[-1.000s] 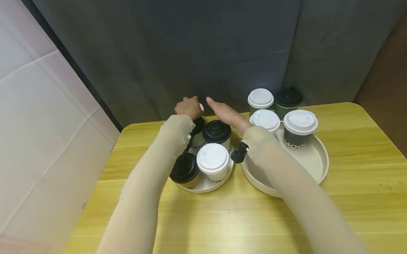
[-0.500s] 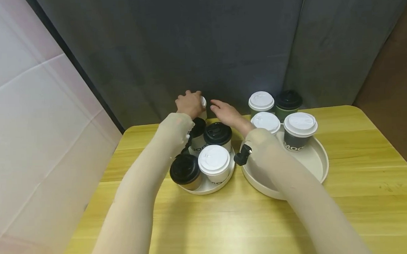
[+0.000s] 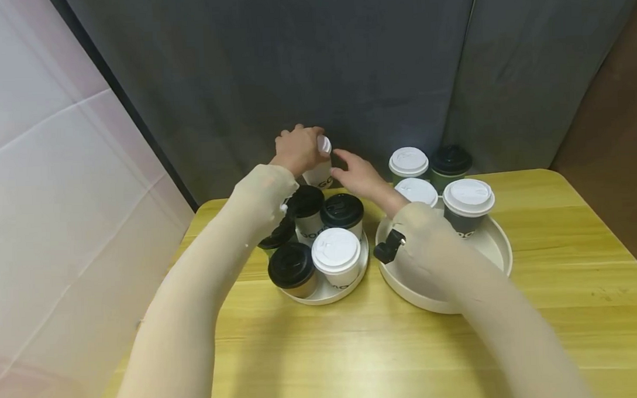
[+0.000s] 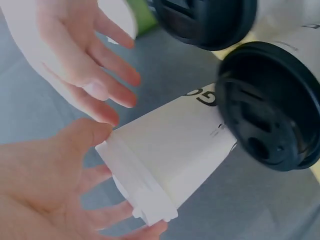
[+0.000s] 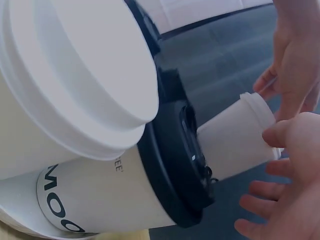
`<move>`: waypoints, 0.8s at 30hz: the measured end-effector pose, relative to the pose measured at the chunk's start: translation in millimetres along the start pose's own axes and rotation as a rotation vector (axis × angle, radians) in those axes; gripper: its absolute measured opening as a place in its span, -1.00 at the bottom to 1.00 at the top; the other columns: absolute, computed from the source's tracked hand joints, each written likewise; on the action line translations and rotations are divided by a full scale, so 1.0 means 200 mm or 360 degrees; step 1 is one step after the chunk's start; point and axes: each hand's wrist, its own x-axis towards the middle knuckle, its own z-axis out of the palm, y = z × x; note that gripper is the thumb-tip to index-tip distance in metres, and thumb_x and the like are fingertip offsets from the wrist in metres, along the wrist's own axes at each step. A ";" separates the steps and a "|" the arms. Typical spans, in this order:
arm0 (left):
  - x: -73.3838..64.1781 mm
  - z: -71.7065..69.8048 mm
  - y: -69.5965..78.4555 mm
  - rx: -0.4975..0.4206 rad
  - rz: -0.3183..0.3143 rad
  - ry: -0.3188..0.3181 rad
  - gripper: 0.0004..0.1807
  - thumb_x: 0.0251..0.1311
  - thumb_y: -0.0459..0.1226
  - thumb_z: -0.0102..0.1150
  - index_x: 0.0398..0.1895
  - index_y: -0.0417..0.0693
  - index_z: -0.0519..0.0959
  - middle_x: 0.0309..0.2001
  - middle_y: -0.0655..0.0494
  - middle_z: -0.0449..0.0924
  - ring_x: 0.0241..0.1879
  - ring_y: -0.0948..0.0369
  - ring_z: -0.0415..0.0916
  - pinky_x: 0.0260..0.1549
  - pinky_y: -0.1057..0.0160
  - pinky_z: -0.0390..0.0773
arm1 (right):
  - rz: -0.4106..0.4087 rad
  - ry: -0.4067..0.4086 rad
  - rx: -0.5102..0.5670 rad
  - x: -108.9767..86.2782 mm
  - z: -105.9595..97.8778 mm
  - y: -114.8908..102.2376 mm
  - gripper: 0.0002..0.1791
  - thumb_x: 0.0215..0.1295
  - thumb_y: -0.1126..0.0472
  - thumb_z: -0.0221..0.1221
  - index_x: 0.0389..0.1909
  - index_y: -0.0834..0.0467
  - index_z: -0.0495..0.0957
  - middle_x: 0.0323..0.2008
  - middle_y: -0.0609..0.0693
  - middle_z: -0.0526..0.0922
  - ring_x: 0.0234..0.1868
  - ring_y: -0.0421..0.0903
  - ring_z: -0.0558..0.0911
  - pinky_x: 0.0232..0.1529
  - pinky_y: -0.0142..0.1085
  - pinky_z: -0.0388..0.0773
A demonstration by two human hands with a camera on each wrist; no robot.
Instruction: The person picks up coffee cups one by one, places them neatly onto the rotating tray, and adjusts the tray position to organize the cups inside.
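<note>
My left hand (image 3: 298, 151) grips a white paper cup (image 3: 317, 174) by its white lid, behind the left tray. The cup tilts slightly, and in the left wrist view its printed side (image 4: 170, 142) shows between the lid and a black-lidded cup (image 4: 267, 110). Close by on the cup's right is my right hand (image 3: 362, 177), fingers loosely spread; whether its thumb touches the lid I cannot tell. Below both hands, a small round tray (image 3: 327, 299) bears several lidded cups, among them a white-lidded cup (image 3: 336, 249) and a black-lidded cup (image 3: 291, 265) at the front.
To the right, a larger round tray (image 3: 491, 248) bears a dark cup with a white lid (image 3: 468, 196) and another white-lidded cup (image 3: 415, 191). Behind them stand a white-lidded cup (image 3: 408, 160) and a black-lidded green cup (image 3: 450, 162). A dark curtain (image 3: 272, 77) hangs behind the table.
My left hand has risen and moved slightly right with the white cup, bringing more of it into view. The right hand stays near it, its fingers now closer to the cup.
</note>
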 end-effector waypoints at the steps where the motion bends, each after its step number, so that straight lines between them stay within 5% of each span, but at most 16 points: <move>1: -0.01 -0.02 0.01 0.0002 0.0008 0.0000 -0.32 0.27 0.05 0.18 0.44 0.12 0.33 0.27 -0.13 0.46 0.19 -0.19 0.42 0.26 -0.18 0.42 | -0.0004 0.0011 -0.0001 -0.01 -0.01 -0.01 -0.34 0.48 0.02 -0.05 0.53 0.10 0.11 0.52 0.08 0.21 0.54 0.05 0.21 0.54 -0.08 0.18; 14: -0.07 -0.20 0.08 -0.0063 0.0132 0.0056 -0.31 0.22 0.09 0.19 0.40 0.10 0.39 0.23 -0.02 0.55 0.08 -0.04 0.51 0.08 -0.03 0.58 | -0.0002 0.0220 0.0153 -0.12 -0.13 -0.08 -0.35 0.38 0.13 0.01 0.48 0.10 0.16 0.43 0.13 0.33 0.42 0.10 0.38 0.43 -0.07 0.36; 24: -0.16 -0.26 0.18 -0.0159 0.0283 0.0190 -0.21 0.06 0.10 0.26 0.37 -0.01 0.40 0.14 0.01 0.63 -0.02 0.08 0.55 -0.05 0.12 0.62 | 0.0038 0.0341 0.0242 -0.26 -0.22 -0.11 -0.37 0.34 0.13 0.02 0.43 0.12 0.24 0.37 0.11 0.42 0.36 0.09 0.47 0.36 -0.05 0.43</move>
